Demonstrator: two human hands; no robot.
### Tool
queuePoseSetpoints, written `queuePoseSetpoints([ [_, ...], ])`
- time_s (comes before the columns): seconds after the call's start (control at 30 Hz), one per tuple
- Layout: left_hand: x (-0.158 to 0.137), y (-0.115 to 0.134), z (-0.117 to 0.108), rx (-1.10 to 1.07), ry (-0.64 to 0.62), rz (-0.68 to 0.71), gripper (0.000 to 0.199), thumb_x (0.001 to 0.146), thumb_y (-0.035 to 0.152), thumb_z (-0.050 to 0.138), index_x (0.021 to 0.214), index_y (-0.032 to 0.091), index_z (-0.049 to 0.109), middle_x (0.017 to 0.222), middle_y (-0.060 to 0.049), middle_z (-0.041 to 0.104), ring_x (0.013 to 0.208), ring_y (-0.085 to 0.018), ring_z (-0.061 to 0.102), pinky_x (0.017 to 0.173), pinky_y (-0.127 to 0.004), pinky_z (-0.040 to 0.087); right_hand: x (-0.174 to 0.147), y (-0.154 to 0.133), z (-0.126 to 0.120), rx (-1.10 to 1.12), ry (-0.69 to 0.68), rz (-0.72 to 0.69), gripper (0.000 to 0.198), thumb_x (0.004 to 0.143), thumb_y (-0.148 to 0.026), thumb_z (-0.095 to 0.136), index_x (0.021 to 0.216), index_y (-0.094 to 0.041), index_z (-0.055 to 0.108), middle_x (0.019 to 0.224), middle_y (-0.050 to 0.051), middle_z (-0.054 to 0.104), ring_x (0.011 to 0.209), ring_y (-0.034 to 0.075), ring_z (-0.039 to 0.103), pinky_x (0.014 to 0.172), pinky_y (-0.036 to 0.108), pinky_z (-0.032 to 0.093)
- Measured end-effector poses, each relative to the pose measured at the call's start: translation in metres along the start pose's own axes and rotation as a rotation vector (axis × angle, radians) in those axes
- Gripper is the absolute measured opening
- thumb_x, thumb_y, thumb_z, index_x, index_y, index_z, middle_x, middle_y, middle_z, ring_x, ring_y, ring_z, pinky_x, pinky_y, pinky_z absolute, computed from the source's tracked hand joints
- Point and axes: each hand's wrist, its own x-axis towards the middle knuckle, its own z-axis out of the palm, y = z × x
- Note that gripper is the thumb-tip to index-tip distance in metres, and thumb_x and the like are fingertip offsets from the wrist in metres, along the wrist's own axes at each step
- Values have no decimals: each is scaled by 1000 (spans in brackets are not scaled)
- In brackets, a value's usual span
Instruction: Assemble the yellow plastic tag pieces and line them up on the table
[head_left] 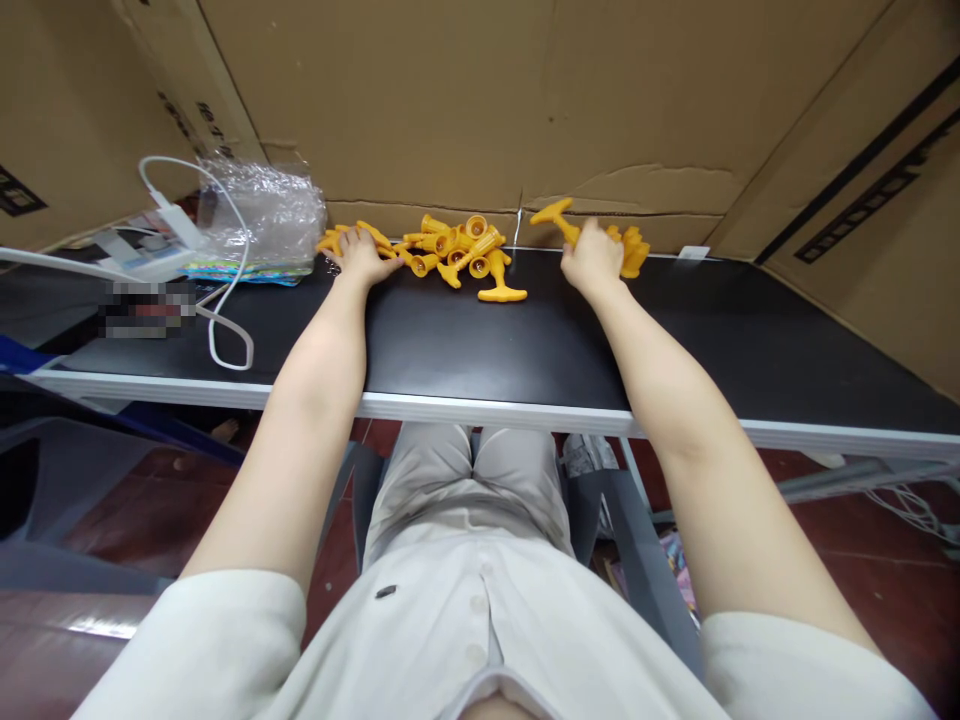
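My left hand [361, 260] lies on yellow T-shaped plastic handles [373, 235] at the left end of a row of parts, its fingers and thumb apart. Between my hands is a pile of hollow yellow plastic cups [450, 240], some with their open ends toward me. One loose yellow T-shaped handle [501, 290] lies at the front of that pile. My right hand [594, 262] is closed around another T-shaped handle [553, 212], whose crossbar sticks out up and to the left. More yellow pieces [634, 252] show just right of that hand, partly hidden by it.
The black tabletop [487, 350] has a pale metal front edge. Cardboard walls [450, 110] rise behind and at both sides. On the left are clear plastic bags [262, 210], a white charger [180, 225] and a looping white cable [244, 350]. A small white piece [694, 253] sits by the back wall.
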Motion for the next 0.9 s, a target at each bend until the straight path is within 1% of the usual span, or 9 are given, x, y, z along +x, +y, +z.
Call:
queuePoseSetpoints([
  [0.07,-7,17,-5,24,88,-212,102,86,60,74,173,17,45,187,-30,30,179,-51,15,138,-86,12,4,4,3,-4,51,-8,48,117,-32,44,155,-6,55,146,34,69,141,46,68,117,66,50],
  [0.17,-13,43,-10,7,118,-256,84,91,47,67,168,16,52,188,-26,31,179,-47,18,140,-85,9,5,5,5,-13,71,-26,48,116,-32,42,155,-7,54,148,34,67,140,44,68,116,65,49],
  [0.27,-13,58,-15,56,75,-288,82,92,34,65,169,11,52,186,-26,37,178,-44,23,145,-77,13,5,4,5,-7,69,-43,46,115,-31,44,154,-9,55,148,32,68,140,44,67,116,66,49],
  [0.43,-5,69,-25,178,-56,-325,76,95,25,65,165,-3,56,183,-29,41,175,-38,35,146,-45,29,3,3,5,23,60,-51,46,114,-31,47,154,-10,55,147,32,69,141,45,66,118,68,47],
  [0.5,-8,73,-29,183,-119,-330,74,99,25,62,167,-2,55,184,-26,41,171,-36,44,143,-40,33,3,3,4,35,59,-49,47,113,-30,47,154,-10,55,147,32,69,142,45,66,118,68,46],
  [0.57,-15,77,-31,187,-155,-317,77,103,25,58,174,0,46,189,-24,32,175,-35,35,146,-47,28,2,2,3,36,53,-40,47,112,-29,48,155,-10,55,148,32,68,142,45,65,119,67,45],
  [0.67,-27,80,-28,179,-132,-301,87,106,34,53,184,7,26,196,-18,10,183,-34,5,148,-64,10,0,0,0,37,44,-33,47,113,-32,46,154,-11,54,150,32,67,142,45,64,120,66,44],
  [0.8,-26,72,-20,69,20,-209,93,103,51,52,187,22,25,196,-7,13,183,-29,-10,148,-65,-1,-5,-5,-6,33,46,-35,47,113,-30,44,154,-11,55,151,31,67,143,44,63,119,65,44],
  [0.9,-15,66,-14,-84,183,-1,103,95,59,58,188,30,22,195,-2,18,181,-28,-19,147,-66,-14,-13,-10,-15,24,51,-58,49,114,-29,39,157,-11,54,156,31,64,146,43,61,121,62,43],
])
